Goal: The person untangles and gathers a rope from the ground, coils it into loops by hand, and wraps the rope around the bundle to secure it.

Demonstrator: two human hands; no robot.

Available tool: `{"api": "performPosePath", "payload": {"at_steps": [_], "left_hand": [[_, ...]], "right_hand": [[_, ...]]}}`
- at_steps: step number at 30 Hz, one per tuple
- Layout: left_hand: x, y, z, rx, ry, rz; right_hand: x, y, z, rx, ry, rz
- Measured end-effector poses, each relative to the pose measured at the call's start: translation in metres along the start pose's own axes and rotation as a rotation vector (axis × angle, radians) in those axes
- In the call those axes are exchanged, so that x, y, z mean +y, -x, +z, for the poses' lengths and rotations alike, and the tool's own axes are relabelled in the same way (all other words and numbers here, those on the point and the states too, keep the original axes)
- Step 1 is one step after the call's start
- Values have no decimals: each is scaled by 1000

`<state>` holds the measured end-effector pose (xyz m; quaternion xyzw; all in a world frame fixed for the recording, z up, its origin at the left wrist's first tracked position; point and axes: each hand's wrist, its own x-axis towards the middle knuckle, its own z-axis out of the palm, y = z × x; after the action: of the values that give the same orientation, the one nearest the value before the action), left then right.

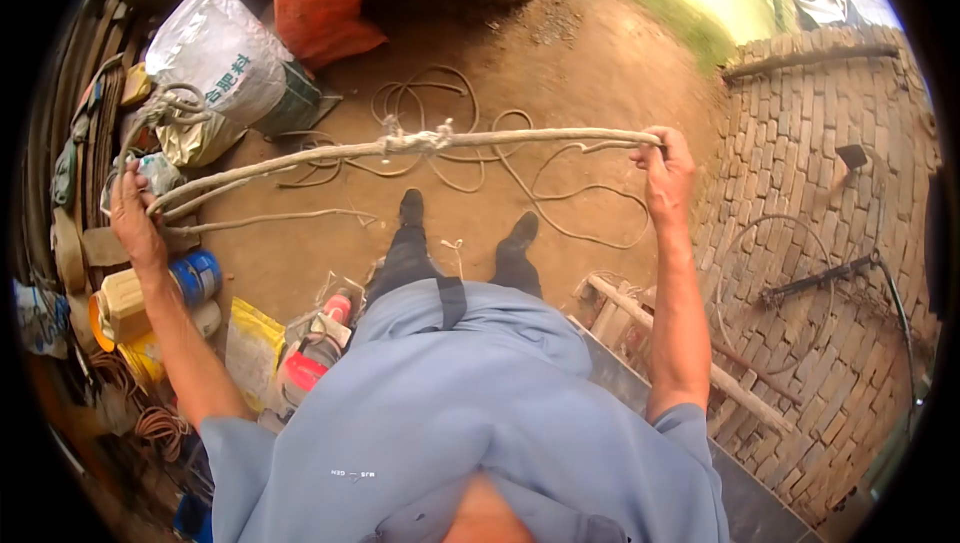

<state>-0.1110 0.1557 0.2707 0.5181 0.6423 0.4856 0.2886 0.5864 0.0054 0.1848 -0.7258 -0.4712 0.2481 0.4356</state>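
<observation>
A length of rope is stretched in front of me at about chest width, with a frayed knot near its middle. My left hand is closed around it at the left, where several strands bunch and a tangled loop rises above the fingers. On the right, my right hand pinches the other end between thumb and fingers. Loose rope hangs or lies in curves beyond the stretched part, over the dirt ground around my feet.
A white sack and an orange sack stand ahead to the left. A blue container and a yellow bag are at my left. A wooden pole leans near the brick wall on my right.
</observation>
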Motion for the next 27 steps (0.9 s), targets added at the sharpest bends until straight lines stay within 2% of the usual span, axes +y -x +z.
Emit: {"api": "performPosePath", "payload": {"at_steps": [5, 15, 19, 21, 25, 27], "left_hand": [[1, 18, 19, -46, 40, -54], [-15, 22, 39, -53, 108, -93], [-32, 14, 38, -42, 274, -118], [-32, 14, 41, -30, 307, -114], [-33, 9, 39, 30, 311, -124], [-37, 8, 34, 61, 314, -109]], "right_hand": [[-15, -11, -16, 86, -216, 44], [-55, -38, -40, 88, -298, 62], [-54, -70, -75, 126, -276, 102], [-49, -88, -101, 236, -351, 176], [-30, -118, -162, 308, -317, 126], [-25, -126, -188, 285, 7, 42]]}}
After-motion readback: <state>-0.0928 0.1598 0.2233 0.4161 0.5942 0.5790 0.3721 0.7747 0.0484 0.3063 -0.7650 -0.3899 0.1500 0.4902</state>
